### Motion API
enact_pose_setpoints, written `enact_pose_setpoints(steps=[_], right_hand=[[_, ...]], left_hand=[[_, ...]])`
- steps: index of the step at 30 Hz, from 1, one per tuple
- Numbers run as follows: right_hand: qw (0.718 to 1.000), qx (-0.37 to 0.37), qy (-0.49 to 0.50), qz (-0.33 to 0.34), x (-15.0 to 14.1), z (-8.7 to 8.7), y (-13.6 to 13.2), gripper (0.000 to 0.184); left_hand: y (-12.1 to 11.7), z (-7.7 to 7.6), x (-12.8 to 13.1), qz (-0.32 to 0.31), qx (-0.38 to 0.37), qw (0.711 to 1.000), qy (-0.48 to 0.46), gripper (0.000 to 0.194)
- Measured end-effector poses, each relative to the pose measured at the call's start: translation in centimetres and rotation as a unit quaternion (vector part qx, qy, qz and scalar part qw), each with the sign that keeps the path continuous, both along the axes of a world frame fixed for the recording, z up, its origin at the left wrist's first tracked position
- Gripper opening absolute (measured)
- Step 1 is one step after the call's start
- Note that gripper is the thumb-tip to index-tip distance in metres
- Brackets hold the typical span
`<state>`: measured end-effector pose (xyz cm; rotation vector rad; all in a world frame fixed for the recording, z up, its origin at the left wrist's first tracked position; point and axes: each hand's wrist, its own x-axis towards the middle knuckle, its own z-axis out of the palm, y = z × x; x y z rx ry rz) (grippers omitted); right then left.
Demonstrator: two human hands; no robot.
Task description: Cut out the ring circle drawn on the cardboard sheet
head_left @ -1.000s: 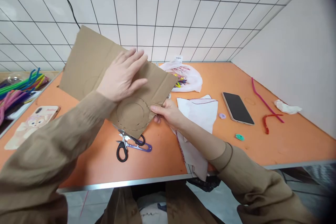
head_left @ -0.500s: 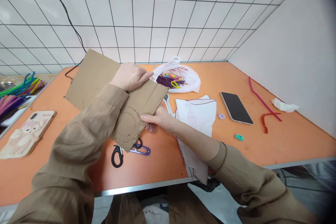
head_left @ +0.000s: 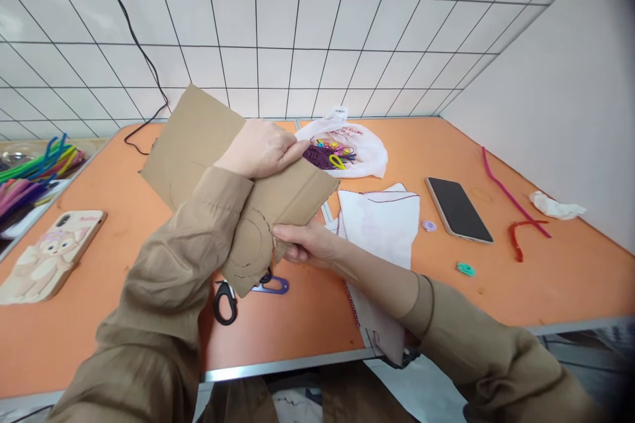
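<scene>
A brown cardboard sheet [head_left: 198, 139] with a circle partly cut into its near corner is held above the orange table [head_left: 99, 211]. My left hand [head_left: 262, 149] grips the sheet's upper edge, fingers curled over it. My right hand [head_left: 302, 241] pinches the lower right edge beside the circle. Under the sheet lie scissors with black handles [head_left: 225, 294] and a purple thread snip [head_left: 270, 285].
White cloth with dark stitching [head_left: 381, 221] hangs over the table's front edge. A plastic bag of coloured bits [head_left: 342, 149], a black phone [head_left: 459, 209], a phone in a cartoon case [head_left: 47, 258], pipe cleaners [head_left: 30, 172], red and pink pipe cleaners [head_left: 516, 211] and small buttons [head_left: 465, 269] lie around.
My left hand went from lying flat on the cardboard to gripping its upper edge. The sheet tilted and drew nearer, and my right hand slid along its lower edge.
</scene>
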<state>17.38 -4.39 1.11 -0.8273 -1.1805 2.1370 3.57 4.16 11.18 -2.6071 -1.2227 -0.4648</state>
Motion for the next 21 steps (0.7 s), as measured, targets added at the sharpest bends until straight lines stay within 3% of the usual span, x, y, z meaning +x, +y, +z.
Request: enact_pose_setpoints(steps=[10,18,21], right_hand=[[0.968,0.015,0.096,0.23,1.5,-0.8,1.4,0.058],[0.937,-0.018,0.11,0.33,1.7,-1.4,1.8,0.065],[0.908,-0.01,0.151,0.389,1.6,-1.6,1.9,0.069]], left_hand=[[0.0,-0.4,0.2,-0.091,-0.049,0.992,-0.069,0.052],[-0.1,-0.5,0.7,-0.09,-0.036,0.994,-0.05,0.057],[0.0,-0.6,0.6,-0.091,-0.043,0.994,-0.052,0.054]])
